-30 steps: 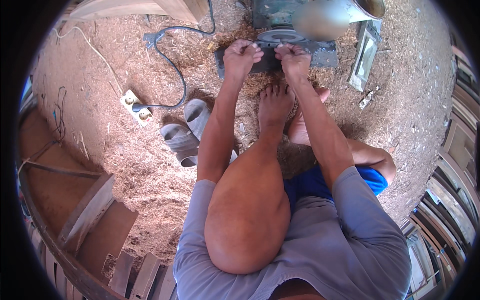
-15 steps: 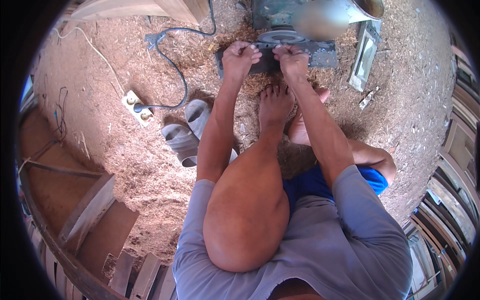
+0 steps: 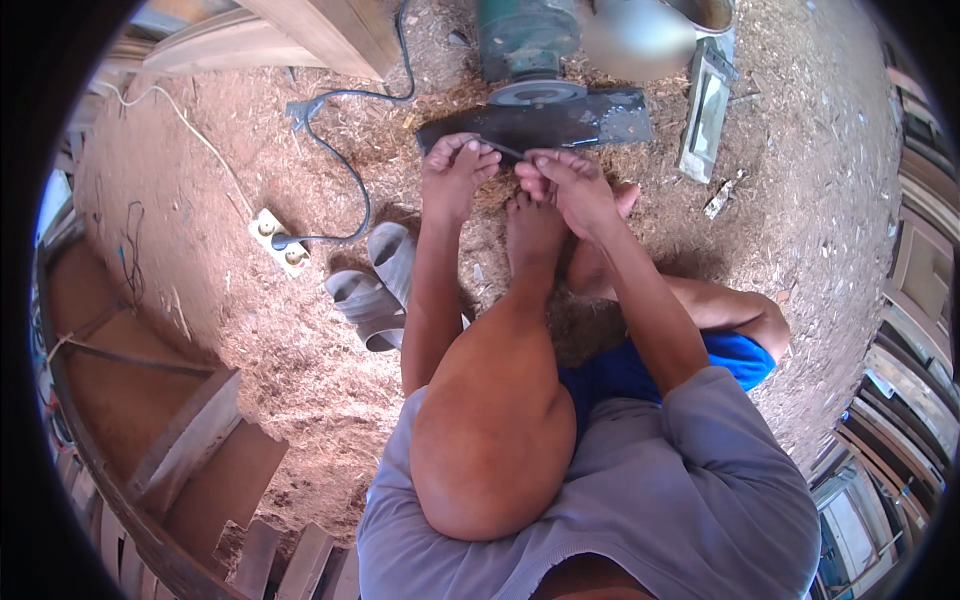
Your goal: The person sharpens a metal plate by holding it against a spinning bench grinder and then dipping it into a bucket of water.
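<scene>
A thin dark strip point(image 3: 503, 149), perhaps metal, spans the gap between my two hands. My left hand point(image 3: 455, 178) pinches its left end, and my right hand point(image 3: 574, 188) grips the right end, fingers curled. Just beyond them lies a dark flat plate point(image 3: 610, 118) on the ground. Behind the plate stands a green bench grinder point(image 3: 525, 40) with a grey grinding wheel point(image 3: 538, 93) facing me. The strip is held on my side of the wheel, apart from it. Whether the wheel is spinning cannot be told.
To the left, a power strip point(image 3: 268, 228) has a dark cable point(image 3: 366, 165) plugged in. Grey sandals point(image 3: 365, 300) sit beside my leg. A worn metal piece point(image 3: 708, 115) lies right of the grinder. Wooden frames point(image 3: 325, 35) stand far left; shavings cover the ground.
Both hands have drawn back from the wheel toward me, bringing the thin strip into view between them. My view has shifted slightly.
</scene>
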Demonstrator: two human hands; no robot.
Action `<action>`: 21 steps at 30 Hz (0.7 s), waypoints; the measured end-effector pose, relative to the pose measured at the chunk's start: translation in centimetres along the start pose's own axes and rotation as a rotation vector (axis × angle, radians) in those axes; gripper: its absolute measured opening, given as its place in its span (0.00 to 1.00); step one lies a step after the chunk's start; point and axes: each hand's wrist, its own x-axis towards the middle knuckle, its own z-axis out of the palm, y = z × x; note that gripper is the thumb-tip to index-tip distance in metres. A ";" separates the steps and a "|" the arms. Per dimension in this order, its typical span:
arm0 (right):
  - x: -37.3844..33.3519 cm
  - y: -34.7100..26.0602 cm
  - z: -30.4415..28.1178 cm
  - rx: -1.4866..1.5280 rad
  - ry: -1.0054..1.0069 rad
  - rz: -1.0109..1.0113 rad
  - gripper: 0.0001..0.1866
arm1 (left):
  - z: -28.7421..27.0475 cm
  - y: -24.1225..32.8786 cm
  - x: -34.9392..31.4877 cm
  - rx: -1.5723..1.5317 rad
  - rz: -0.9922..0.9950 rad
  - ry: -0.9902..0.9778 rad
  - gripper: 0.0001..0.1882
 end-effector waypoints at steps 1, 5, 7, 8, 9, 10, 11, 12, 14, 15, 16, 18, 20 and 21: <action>-0.9 -0.1 -0.4 0.047 -0.005 0.030 0.10 | 0.5 0.0 -0.5 -0.076 -0.016 -0.051 0.09; -2.6 0.2 -2.6 -0.003 0.019 0.021 0.09 | 3.2 0.8 -2.0 -0.234 -0.173 -0.216 0.12; -3.0 0.2 -2.8 -0.043 0.026 0.009 0.08 | 3.8 0.6 -2.1 -0.220 -0.204 -0.261 0.12; -3.2 0.3 -2.8 -0.045 0.033 0.005 0.07 | 4.2 0.5 -2.0 -0.141 -0.181 -0.234 0.11; -3.4 0.2 -2.8 -0.048 0.042 0.003 0.07 | 4.6 0.2 -2.1 -0.063 -0.160 -0.206 0.11; -3.6 0.2 -2.7 -0.060 0.047 0.011 0.07 | 4.8 0.1 -2.1 0.014 -0.137 -0.176 0.10; -3.8 0.1 -2.7 -0.072 0.052 0.021 0.07 | 4.9 0.1 -2.0 0.051 -0.130 -0.171 0.10; -3.9 -0.1 -2.7 -0.085 0.059 0.028 0.07 | 5.1 0.1 -2.0 0.086 -0.123 -0.168 0.09; -3.6 0.3 -3.0 -0.149 0.037 -0.049 0.07 | 5.5 0.2 -1.8 0.172 -0.110 -0.170 0.09; -3.5 0.5 -3.0 -0.181 0.025 -0.086 0.07 | 5.6 0.3 -1.8 0.223 -0.105 -0.172 0.08; -3.4 0.6 -3.1 -0.186 0.018 -0.116 0.07 | 5.8 0.4 -1.9 0.273 -0.101 -0.174 0.08; -3.3 0.5 -2.8 -0.198 0.001 -0.175 0.07 | 5.8 0.8 -2.1 0.275 -0.093 -0.210 0.08; -3.5 0.0 -2.8 -0.216 -0.021 -0.094 0.07 | 5.5 1.1 -2.2 0.254 -0.102 -0.233 0.08; -3.7 -0.5 -2.7 -0.226 -0.031 -0.053 0.07 | 5.2 1.2 -2.2 0.230 -0.114 -0.240 0.08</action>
